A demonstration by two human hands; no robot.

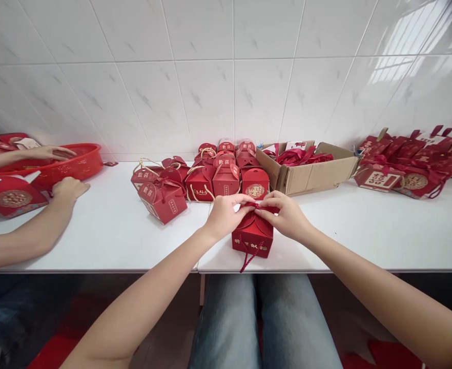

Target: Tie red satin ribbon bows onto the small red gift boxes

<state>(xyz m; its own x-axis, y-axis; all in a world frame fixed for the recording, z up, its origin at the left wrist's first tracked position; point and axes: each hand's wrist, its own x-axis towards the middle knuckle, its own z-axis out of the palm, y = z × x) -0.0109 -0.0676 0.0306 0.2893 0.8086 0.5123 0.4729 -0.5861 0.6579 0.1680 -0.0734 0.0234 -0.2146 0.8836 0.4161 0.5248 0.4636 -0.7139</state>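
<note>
A small red gift box (252, 241) with gold characters stands upright near the table's front edge. Its petal-like flaps are folded together on top, and a dark red cord (248, 260) hangs down its front. My left hand (228, 214) pinches a red ribbon (269, 208) at the top left of the box. From the right, my right hand (285, 214) pinches the same ribbon, thumb and forefinger together. The fingertips of both hands almost meet over the lid and partly hide the ribbon.
Several finished-looking red boxes (226, 177) stand behind mine. A cardboard box (314, 177) holds red ribbons. Red gift bags (414, 164) stand at the right. On the left, another person's hands (70, 189) are by a red plastic basket (82, 165) and a larger red box (13, 197).
</note>
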